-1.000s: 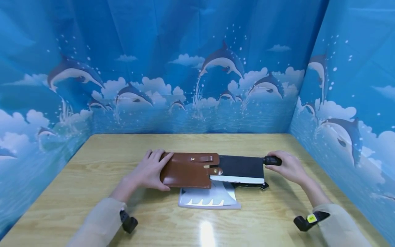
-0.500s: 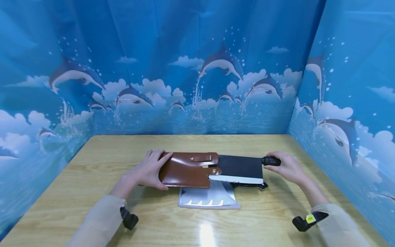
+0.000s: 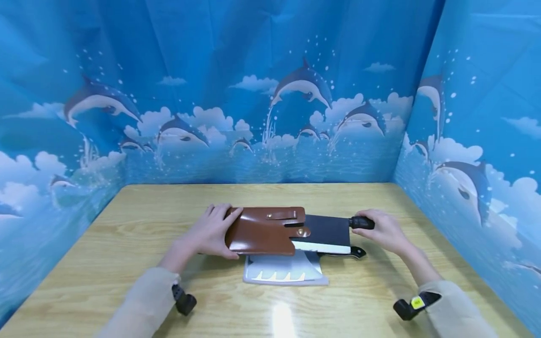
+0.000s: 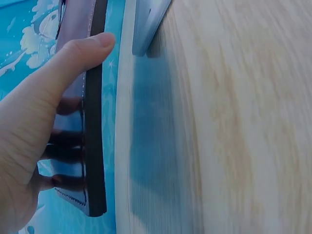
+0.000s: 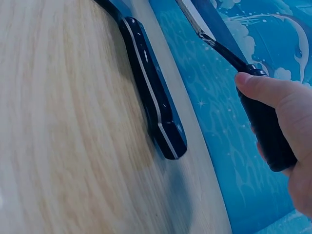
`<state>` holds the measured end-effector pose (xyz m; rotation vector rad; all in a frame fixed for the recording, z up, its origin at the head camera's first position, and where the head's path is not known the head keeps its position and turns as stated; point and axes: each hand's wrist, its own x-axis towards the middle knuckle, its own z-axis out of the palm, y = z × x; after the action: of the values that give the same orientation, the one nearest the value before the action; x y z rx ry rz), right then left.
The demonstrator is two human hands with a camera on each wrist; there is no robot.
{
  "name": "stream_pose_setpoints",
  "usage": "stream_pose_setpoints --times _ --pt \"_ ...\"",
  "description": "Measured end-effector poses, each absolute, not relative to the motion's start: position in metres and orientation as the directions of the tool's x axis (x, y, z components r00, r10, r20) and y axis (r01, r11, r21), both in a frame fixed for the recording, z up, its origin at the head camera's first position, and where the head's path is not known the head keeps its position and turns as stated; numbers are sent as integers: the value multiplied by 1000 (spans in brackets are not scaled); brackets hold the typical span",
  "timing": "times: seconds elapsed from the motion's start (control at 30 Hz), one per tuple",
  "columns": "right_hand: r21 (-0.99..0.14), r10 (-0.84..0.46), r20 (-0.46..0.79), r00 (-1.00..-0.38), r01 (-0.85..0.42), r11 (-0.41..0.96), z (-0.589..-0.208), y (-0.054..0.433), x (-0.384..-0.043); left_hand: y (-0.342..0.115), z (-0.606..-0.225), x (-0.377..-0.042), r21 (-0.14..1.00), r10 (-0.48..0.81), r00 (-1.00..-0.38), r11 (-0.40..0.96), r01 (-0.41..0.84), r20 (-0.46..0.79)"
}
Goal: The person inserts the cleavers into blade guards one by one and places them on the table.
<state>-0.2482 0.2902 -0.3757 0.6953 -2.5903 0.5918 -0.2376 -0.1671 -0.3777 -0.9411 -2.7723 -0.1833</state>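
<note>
A brown leather knife sheath (image 3: 258, 232) is gripped at its closed left end by my left hand (image 3: 213, 233), the thumb along the near edge in the left wrist view (image 4: 92, 122). My right hand (image 3: 386, 230) holds the black handle (image 5: 265, 126) of a cleaver (image 3: 327, 230) with a dark blade and bright edge. Its blade is partly inside the sheath, the rest showing to the right. Both are raised off the table. Beneath them lies a second knife (image 3: 287, 270) with a wide pale blade; its black handle (image 5: 153, 92) points right, and part of it is hidden.
The wooden table (image 3: 148, 281) spreads around the hands. Behind it and along the sides hang blue curtains (image 3: 232, 61) printed with dolphins and clouds. A strap with a snap button (image 3: 301, 232) sits at the sheath's mouth.
The cleaver has slid left, deeper into the sheath, so less blade shows. The sheath and left hand have shifted slightly right, and the right hand has moved left. The lower knife stays put.
</note>
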Motion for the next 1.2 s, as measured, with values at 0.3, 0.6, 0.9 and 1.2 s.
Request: stream_pose_setpoints --times 0.3,0.6,0.9,1.2 --pt "-245 -422 475 -773 -576 780 -375 273 -249 -156 -379 -234 -11 607 -755 781 625 248" --pt "-176 -476 485 -734 -615 769 -369 250 -250 -145 -378 -230 -9 606 -752 780 626 262" --pt "-180 -472 488 -734 -614 769 -372 239 -248 -141 -379 -226 -6 603 -765 786 618 224" --pt "-274 -482 398 -781 -603 749 -367 239 -251 -136 -379 -223 -14 589 -774 798 603 232"
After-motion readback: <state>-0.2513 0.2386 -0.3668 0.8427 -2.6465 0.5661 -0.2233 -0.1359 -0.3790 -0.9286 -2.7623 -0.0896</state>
